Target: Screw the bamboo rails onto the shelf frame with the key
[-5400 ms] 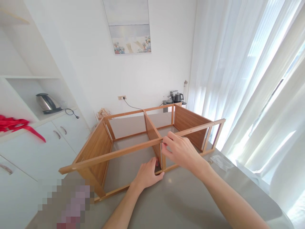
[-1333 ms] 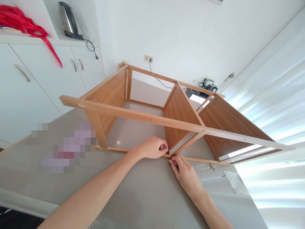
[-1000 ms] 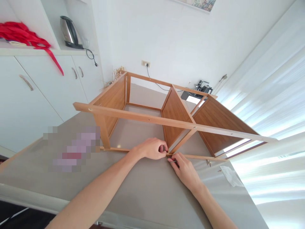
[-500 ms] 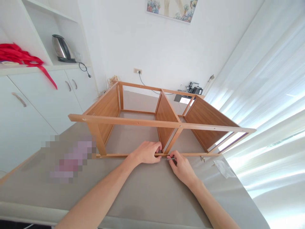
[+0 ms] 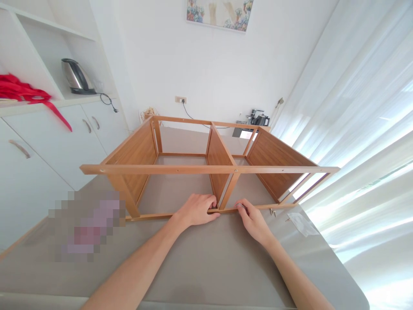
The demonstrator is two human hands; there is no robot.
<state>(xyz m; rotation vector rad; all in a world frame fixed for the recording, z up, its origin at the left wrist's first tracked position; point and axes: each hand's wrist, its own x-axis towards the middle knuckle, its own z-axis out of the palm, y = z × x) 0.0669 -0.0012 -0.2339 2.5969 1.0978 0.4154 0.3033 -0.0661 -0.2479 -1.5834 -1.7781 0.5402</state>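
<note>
A wooden shelf rack (image 5: 180, 169) lies on its side on the grey table. My left hand (image 5: 197, 209) is closed around its near bottom rail, beside the middle panel (image 5: 220, 161), with the thumb in front and the fingers behind. To the right of the middle crosspiece, my right hand (image 5: 253, 219) pinches a thin metal hex key (image 5: 240, 205), close to the same rail. Most of the key is hidden by the fingers. Several small screws (image 5: 272, 212) lie at the rail, right of my right hand.
A clear plastic bag (image 5: 302, 224) rests near the right table edge, by the white curtain (image 5: 364, 129). A blurred pinkish item (image 5: 92, 232) is on the table at left. An electric kettle (image 5: 76, 77) and red fabric (image 5: 24, 90) sit on the cabinet.
My right hand has moved a little right, away from the middle joint, with the hex key now mostly covered by the fingers. My left hand keeps its hold. The view has shifted slightly.
</note>
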